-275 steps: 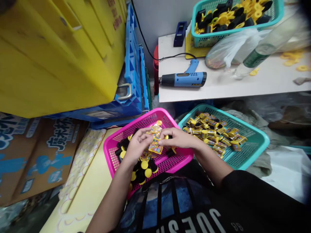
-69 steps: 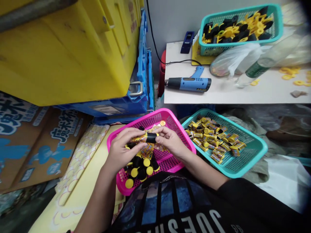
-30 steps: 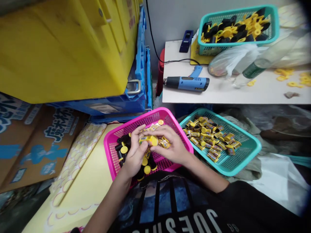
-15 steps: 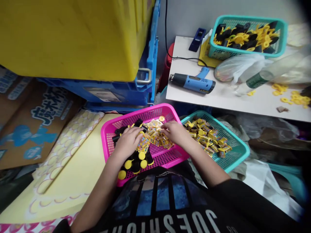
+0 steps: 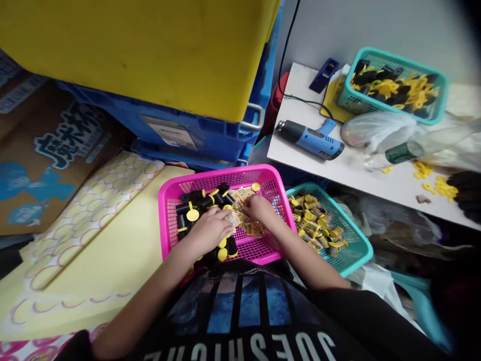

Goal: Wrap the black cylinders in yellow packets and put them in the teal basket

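Inside the pink basket (image 5: 251, 249), left hand (image 5: 210, 228) at the pile of yellow printed wrappers (image 5: 255, 229), right hand (image 5: 260, 208) curled over it, cannot tell whether either pinches one, black yellow-capped tubes (image 5: 195, 195) beside the left hand.

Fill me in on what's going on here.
Someone's left hand rests on printed yellow wrappers in a pink basket, and the right hand is in among them; whether it grips one is unclear. Black pieces with yellow caps lie there too. A teal basket alongside holds small yellow pieces; a blue heat gun lies on the table.
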Available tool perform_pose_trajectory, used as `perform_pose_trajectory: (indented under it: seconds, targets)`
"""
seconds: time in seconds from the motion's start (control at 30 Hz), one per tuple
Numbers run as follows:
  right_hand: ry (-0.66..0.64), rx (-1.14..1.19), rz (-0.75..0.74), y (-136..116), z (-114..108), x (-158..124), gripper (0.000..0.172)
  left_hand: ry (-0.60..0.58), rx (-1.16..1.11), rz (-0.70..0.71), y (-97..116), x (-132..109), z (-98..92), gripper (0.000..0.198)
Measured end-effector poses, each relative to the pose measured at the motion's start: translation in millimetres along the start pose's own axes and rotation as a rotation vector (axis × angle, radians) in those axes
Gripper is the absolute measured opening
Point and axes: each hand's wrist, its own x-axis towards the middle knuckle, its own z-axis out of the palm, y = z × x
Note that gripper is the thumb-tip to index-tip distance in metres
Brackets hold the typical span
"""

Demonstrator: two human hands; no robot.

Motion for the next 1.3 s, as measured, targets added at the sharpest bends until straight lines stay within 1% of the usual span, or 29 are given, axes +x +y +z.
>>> perform_pose_trajectory:
  seconds: [0.1,0.2,0.27,0.33,0.4,0.47,0.53,0.6,0.63,0.7,0.83,0.9,0.97,1.0,1.07,1.13,1.17,1.2,1.27,1.3]
  targets:
    - [0.006,0.043,-0.001,8,-8,-1,0.014,-0.048,-0.031,0.006,3,0,1.2,0.027]
    - [0.043,0.098,-0.010,20,-19,-10,0.016,-0.051,-0.079,0.006,6,0,3.8,0.028]
    - [0.013,0.131,-0.057,25,-24,-15,0.015,-0.082,-0.117,0.033,7,2,5.0,0.032]
    - [-0.033,0.135,-0.103,26,-25,-17,0.013,-0.118,-0.153,0.055,8,5,5.6,0.035]
    - [-0.024,0.107,-0.115,20,-25,-11,0.013,-0.129,-0.190,0.064,7,8,5.4,0.036]
    - [0.058,0.078,-0.091,10,-23,0,0.016,-0.088,-0.230,0.063,5,9,3.7,0.036]
    - [0.146,0.046,-0.059,0,-19,12,0.023,0.002,-0.255,0.043,2,9,0.7,0.035]
    - [0.194,0.018,-0.044,-6,-15,22,0.025,0.077,-0.228,0.004,-1,7,-2.0,0.034]
    - [0.201,0.009,-0.047,-8,-13,25,0.024,0.092,-0.198,-0.011,-1,7,-2.6,0.033]
    - [0.203,0.003,-0.063,-7,-8,27,0.021,0.054,-0.127,-0.012,2,6,-1.2,0.032]
    - [0.258,0.018,-0.064,0,-3,24,0.022,-0.106,-0.029,0.018,18,9,9.4,0.029]
    - [0.285,0.040,-0.065,1,-3,24,0.022,-0.138,-0.023,0.024,23,11,13.1,0.030]
    - [0.292,0.067,-0.072,3,-5,25,0.016,-0.123,-0.053,0.040,23,12,12.4,0.031]
    - [0.294,0.083,-0.076,4,-6,25,0.014,-0.094,-0.083,0.040,20,11,10.3,0.031]
    - [0.315,0.101,-0.082,7,-10,23,0.014,0.013,-0.172,-0.004,14,7,3.1,0.032]
    - [0.354,0.186,-0.094,9,-16,16,0.012,0.165,-0.300,-0.114,8,1,-5.9,0.030]
    - [0.355,0.307,-0.111,9,-20,10,0.013,0.249,-0.379,-0.189,6,-2,-10.6,0.028]
    - [0.330,0.484,-0.140,9,-24,3,0.014,0.337,-0.475,-0.270,6,-4,-15.0,0.026]
    - [0.193,0.925,-0.225,4,-31,-14,0.018,0.501,-0.723,-0.396,9,-5,-22.7,0.025]
    - [0.104,1.118,-0.269,-1,-35,-23,0.022,0.560,-0.859,-0.421,13,-4,-25.9,0.028]
